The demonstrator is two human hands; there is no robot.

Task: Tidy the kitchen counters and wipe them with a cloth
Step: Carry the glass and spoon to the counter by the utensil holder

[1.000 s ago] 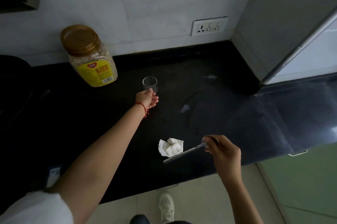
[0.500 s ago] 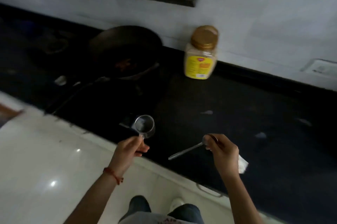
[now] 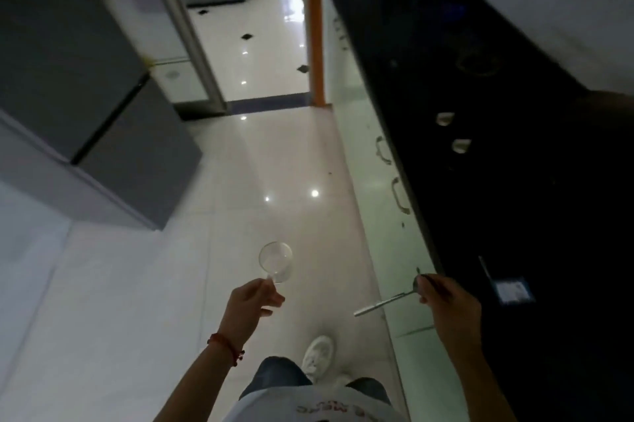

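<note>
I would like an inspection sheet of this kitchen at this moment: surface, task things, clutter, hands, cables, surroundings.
Surface: black counter along the right side, dim; details hard to read.
Job's things: clear glass and metal spoon, both carried over the floor; no cloth seen.
Clutter: two small pale items on the counter, blurred; a flat blue-edged object near the counter's front edge.
Hands: left hand pinches the glass at its base; right hand grips the spoon at its bowl end, handle pointing left.
Cables: nothing seen.
Surroundings: glossy white tiled floor, grey refrigerator at left, orange door frame, doorway to another room beyond.
</note>
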